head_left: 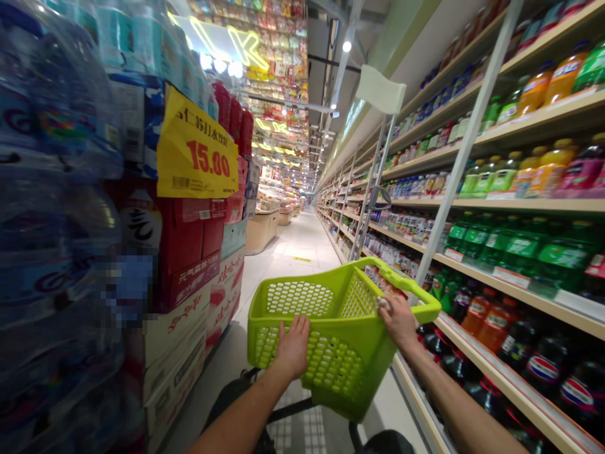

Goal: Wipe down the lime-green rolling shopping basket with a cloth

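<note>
A lime green plastic shopping basket (331,296) with perforated walls sits low in the middle of the view, tilted, apparently empty. My left hand (293,345) lies flat against its near wall, fingers stretched upward. My right hand (397,320) is closed around the basket's right rim. Under the basket a dark cart frame (293,413) shows in part.
Shelves of bottled soft drinks (510,252) run along the right. On the left stand stacked water packs (51,208), red cartons (189,252) and a yellow price sign (196,151) reading 15.00. A white step ladder (378,164) leans at the right shelf. The tiled aisle (302,246) runs ahead.
</note>
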Action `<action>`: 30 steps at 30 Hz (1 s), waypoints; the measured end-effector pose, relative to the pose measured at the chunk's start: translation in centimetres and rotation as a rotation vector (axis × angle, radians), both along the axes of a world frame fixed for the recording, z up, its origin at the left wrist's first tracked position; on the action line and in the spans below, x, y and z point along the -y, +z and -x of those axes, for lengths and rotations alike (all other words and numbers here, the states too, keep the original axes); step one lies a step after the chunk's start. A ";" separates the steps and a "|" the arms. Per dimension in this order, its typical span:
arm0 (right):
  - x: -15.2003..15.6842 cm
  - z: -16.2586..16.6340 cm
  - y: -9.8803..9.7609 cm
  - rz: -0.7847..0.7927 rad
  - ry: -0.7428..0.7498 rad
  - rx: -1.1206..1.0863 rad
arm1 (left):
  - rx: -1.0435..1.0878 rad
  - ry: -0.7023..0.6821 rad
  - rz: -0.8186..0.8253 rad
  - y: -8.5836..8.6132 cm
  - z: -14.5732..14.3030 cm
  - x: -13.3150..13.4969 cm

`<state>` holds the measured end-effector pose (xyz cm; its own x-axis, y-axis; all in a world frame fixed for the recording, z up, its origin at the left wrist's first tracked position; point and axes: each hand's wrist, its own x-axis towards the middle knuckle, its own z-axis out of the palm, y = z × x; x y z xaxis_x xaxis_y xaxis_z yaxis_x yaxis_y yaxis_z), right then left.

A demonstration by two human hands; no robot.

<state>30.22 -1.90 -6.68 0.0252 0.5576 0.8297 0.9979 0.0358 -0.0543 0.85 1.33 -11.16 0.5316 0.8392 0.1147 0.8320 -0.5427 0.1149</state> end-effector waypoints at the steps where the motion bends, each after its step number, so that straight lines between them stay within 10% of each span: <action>1: 0.4 -0.1 -0.1 0.019 0.001 0.029 | 0.002 0.001 0.005 0.1 0.0 0.0; 7: 2.2 2.4 -0.9 0.132 -0.138 0.137 | 0.028 0.003 0.028 0.9 -0.7 0.4; 13: -0.5 10.6 -2.0 0.393 0.042 0.129 | -0.009 0.066 0.022 1.5 -1.3 0.3; 22: 0.8 2.1 2.0 0.248 -0.225 -0.012 | -0.030 0.046 0.001 0.8 -1.3 0.1; 30: -2.1 10.7 -2.7 0.368 0.090 0.119 | -0.042 0.022 -0.013 0.3 -1.0 -0.2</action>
<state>19.52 0.20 -9.42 -0.1213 0.8138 0.5683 0.9918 0.1228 0.0359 1.81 1.54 -10.90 0.5175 0.8494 0.1036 0.8477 -0.5254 0.0732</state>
